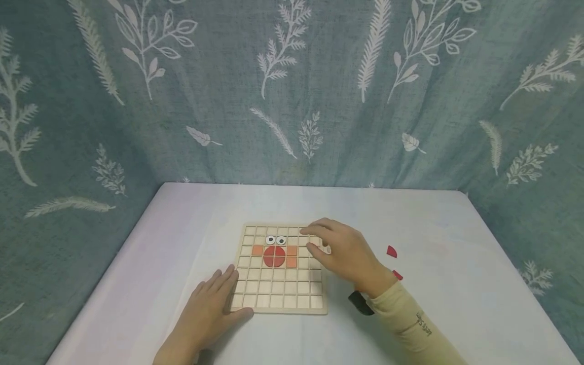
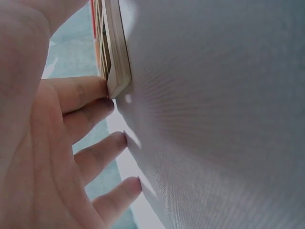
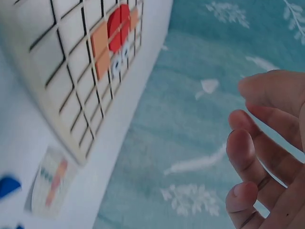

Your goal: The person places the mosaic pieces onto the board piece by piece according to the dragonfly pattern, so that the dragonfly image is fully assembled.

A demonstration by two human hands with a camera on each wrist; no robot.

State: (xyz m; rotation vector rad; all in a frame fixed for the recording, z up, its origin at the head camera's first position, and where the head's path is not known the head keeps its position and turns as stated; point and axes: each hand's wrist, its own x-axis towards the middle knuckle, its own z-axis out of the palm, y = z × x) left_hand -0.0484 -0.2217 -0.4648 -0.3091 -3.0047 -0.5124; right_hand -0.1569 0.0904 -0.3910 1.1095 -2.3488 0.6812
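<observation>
A pale wooden grid board (image 1: 277, 289) lies on the table. On it, red pieces (image 1: 269, 252) form a circle, with orange squares (image 1: 291, 262) at both sides and two round eye pieces (image 1: 271, 240) above. My left hand (image 1: 207, 304) rests at the board's near left corner, fingers spread; in the left wrist view a fingertip touches the board's edge (image 2: 119, 57). Over the board's upper right part hovers my right hand (image 1: 342, 251). Its fingers (image 3: 240, 143) are loosely bent, apart from the board in the right wrist view, and no piece shows between them.
Two loose red pieces (image 1: 392, 251) lie right of the board, one partly behind the right wrist. The right wrist view shows a printed card (image 3: 50, 183) and a blue piece (image 3: 8, 186) beside the board. A leaf-patterned curtain (image 1: 228, 126) stands behind the white table (image 1: 191, 213).
</observation>
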